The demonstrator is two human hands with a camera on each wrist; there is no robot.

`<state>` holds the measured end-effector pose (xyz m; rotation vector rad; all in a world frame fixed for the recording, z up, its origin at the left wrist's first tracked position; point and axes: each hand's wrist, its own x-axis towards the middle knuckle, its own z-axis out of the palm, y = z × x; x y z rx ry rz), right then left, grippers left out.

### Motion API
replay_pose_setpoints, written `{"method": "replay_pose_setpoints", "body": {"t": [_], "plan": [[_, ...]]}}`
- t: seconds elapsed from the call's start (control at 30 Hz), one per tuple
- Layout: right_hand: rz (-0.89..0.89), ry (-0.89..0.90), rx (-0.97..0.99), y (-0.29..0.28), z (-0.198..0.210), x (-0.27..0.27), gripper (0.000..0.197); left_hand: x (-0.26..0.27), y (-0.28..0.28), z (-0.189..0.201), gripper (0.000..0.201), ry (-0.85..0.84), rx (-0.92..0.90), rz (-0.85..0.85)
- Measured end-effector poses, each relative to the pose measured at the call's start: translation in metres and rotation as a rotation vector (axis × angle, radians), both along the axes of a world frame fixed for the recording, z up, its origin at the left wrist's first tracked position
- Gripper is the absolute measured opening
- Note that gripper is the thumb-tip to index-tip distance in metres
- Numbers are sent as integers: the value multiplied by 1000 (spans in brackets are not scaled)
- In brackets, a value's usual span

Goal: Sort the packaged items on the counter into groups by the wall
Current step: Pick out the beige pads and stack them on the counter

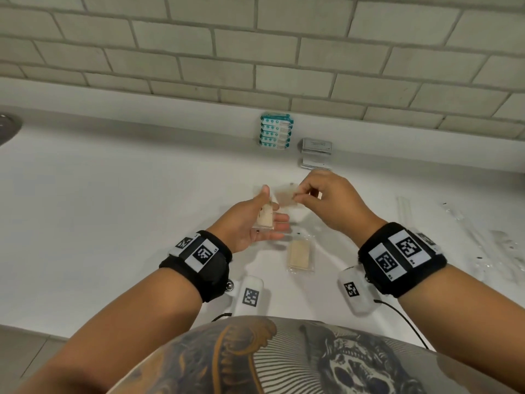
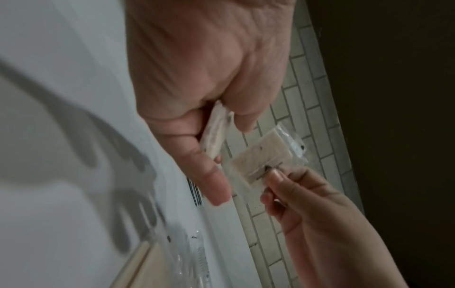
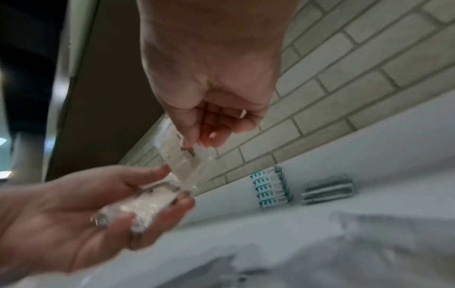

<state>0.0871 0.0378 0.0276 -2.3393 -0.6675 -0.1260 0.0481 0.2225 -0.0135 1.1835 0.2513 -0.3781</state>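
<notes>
My left hand [image 1: 270,213] lies palm up above the counter and holds a clear packet with beige contents [image 1: 265,218] between thumb and fingers; the left wrist view shows that packet [image 2: 215,134] edge-on in the grip. Just right of it, my right hand [image 1: 297,198] pinches a second such packet [image 1: 285,198] by one corner, close to the first packet [image 3: 147,202]. This pinched packet [image 3: 181,157] hangs from thumb and forefinger. A third beige packet [image 1: 299,254] lies flat on the white counter [image 1: 113,209] below my hands.
By the tiled wall [image 1: 255,52] stand a stack of teal-and-white packets [image 1: 275,132] and, to its right, a stack of grey packets [image 1: 316,153]. Clear wrapped items [image 1: 406,211] lie scattered on the counter's right side. A metal drain [image 1: 8,129] shows far left.
</notes>
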Motion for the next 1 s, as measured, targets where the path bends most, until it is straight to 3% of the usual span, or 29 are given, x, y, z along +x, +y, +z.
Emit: {"method": "replay_pose_setpoints", "body": {"t": [0.07,0.13,0.27,0.47,0.57,0.67,0.83,0.9,1.0], "plan": [[145,-107,-169,-3,-2,-3,7,2,2,-1,29,-11,-16,-1],[197,-28,-186,-4,-4,-4,12,3,2,-2,22,-64,35,36],[-22,289,72,-3,3,0,27,4,-2,5,23,-235,196,21],[-19,427,50,-1,12,4,6,3,-8,7,41,-306,350,-2],[-59,430,85,-7,17,9,7,2,-5,5,37,-298,293,6],[-170,311,-112,-17,19,16,10,0,1,0,33,-258,223,43],[-59,475,-94,-24,11,12,13,0,10,-4,36,-122,-63,122],[-20,493,-212,-17,0,8,11,-1,13,-5,35,-89,-159,99],[10,490,-481,-11,-21,6,11,-1,15,-8,30,-104,-136,47]]}}
